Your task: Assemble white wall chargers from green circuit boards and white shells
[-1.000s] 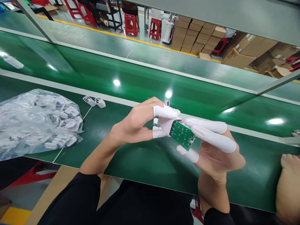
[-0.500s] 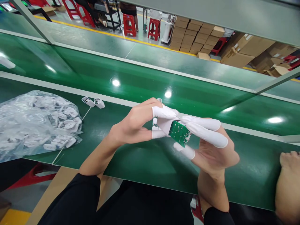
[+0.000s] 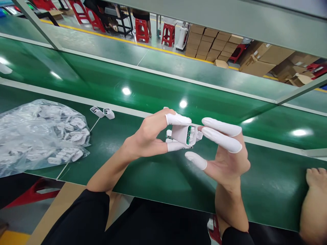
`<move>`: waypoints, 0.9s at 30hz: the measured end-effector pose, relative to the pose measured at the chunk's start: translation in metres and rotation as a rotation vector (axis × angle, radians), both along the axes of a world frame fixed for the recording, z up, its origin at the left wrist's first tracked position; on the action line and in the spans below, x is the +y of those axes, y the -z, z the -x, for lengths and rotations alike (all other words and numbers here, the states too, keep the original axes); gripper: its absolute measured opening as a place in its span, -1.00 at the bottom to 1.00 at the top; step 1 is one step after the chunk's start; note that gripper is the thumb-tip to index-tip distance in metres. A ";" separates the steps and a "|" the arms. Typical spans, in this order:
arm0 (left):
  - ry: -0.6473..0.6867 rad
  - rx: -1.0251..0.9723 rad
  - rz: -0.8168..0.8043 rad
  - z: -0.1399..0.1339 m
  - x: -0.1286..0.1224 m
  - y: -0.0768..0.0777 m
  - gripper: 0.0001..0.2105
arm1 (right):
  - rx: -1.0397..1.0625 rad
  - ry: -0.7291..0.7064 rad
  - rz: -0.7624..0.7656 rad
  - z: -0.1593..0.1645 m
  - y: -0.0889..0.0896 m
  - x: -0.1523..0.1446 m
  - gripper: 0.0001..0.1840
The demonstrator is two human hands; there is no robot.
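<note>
My left hand [image 3: 153,132], with white finger cots on its fingers, pinches a white plastic charger housing [image 3: 180,133] between thumb and fingers. A green circuit board [image 3: 189,135] sits inside the housing, its edge and some parts showing at the open end that faces right. Just right of that opening, my right hand [image 3: 222,146] is open, fingers and thumb apart, also in white finger cots. Part of another small board with white parts [image 3: 169,135] shows behind the left fingers; the hand hides the rest. A small white piece [image 3: 199,135] shows beyond the housing.
A clear plastic bag [image 3: 43,136] of white plastic parts lies on the green bench at left. Two white housings [image 3: 102,112] stand beside it near a pale rail [image 3: 127,109]. Another person's hand [image 3: 316,178] rests at the right edge. Beyond are cartons [image 3: 209,42] and red stools [image 3: 141,30].
The circuit board, half out of the housing and held by my right hand before, has gone into it. My right hand has let go, with its thumb and fingers spread.
</note>
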State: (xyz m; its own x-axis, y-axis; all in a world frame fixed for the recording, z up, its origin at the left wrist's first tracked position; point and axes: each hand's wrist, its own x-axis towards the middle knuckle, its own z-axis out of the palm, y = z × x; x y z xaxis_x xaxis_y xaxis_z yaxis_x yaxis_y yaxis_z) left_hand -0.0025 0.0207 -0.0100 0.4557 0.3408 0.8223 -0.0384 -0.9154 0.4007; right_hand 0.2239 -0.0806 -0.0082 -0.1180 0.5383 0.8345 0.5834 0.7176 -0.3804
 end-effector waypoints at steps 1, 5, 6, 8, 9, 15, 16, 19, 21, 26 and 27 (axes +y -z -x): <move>-0.035 -0.003 -0.010 0.000 -0.001 0.001 -0.47 | 0.005 -0.014 0.000 0.000 0.002 0.002 -0.20; -0.170 -0.087 -0.051 -0.007 -0.006 0.007 -0.43 | 0.117 -0.038 0.027 0.011 0.014 0.011 -0.39; -0.216 -0.119 -0.059 -0.010 -0.008 0.009 -0.43 | 0.192 -0.043 0.042 0.017 0.019 0.013 -0.44; -0.333 -0.169 -0.089 -0.016 -0.013 0.011 -0.46 | 0.389 -0.045 0.093 0.030 0.027 0.018 -0.57; -0.391 -0.183 -0.110 -0.018 -0.016 0.012 -0.48 | 0.500 -0.046 0.127 0.036 0.031 0.020 -0.63; -0.447 -0.195 -0.107 -0.025 -0.020 0.014 -0.51 | 1.007 -0.171 0.564 0.051 0.029 0.025 -0.70; -0.444 -0.198 -0.093 -0.026 -0.020 0.015 -0.50 | 1.070 -0.208 0.656 0.050 0.026 0.025 -0.67; -0.474 -0.224 -0.105 -0.026 -0.020 0.019 -0.43 | 1.214 -0.320 0.853 0.046 0.020 0.025 -0.62; -0.505 -0.262 -0.160 -0.026 -0.020 0.021 -0.41 | 1.233 -0.363 0.928 0.045 0.018 0.025 -0.59; -0.540 -0.329 -0.209 -0.028 -0.025 0.021 -0.44 | 1.116 -0.406 0.964 0.044 0.021 0.026 -0.53; -0.540 -0.333 -0.203 -0.028 -0.026 0.021 -0.45 | 1.083 -0.437 0.957 0.044 0.021 0.026 -0.51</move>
